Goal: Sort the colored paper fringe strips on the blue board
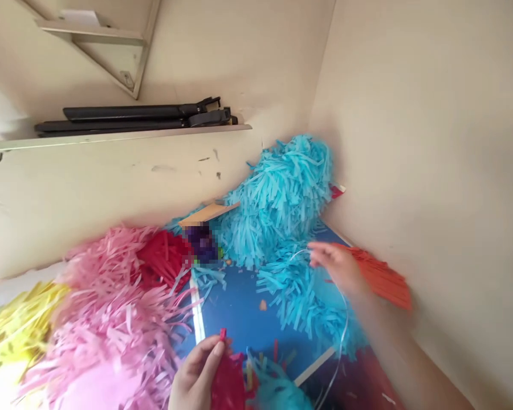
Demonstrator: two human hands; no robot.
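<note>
My left hand (199, 373) is at the bottom middle, closed with thumb and finger pinching a piece of dark pink paper (228, 381), its tip poking up above the thumb. My right hand (336, 263), slightly blurred, is held out over fringed light blue paper (294, 296). Its fingers are pressed together on a thin white string (344, 327). One short end shows left of the fingertips, and the rest hangs in a curve to the bottom edge. More blue fringe (282, 387) lies just right of the left hand.
A blue tabletop (237, 302) carries paper scraps. Pink fringe (123, 319), yellow fringe (21, 319) and red fringe (165, 259) lie left. A large blue fringe pile (286, 188) fills the corner, with orange fringe (385, 279) against the right wall. A wall shelf (123, 136) holds black objects (132, 117).
</note>
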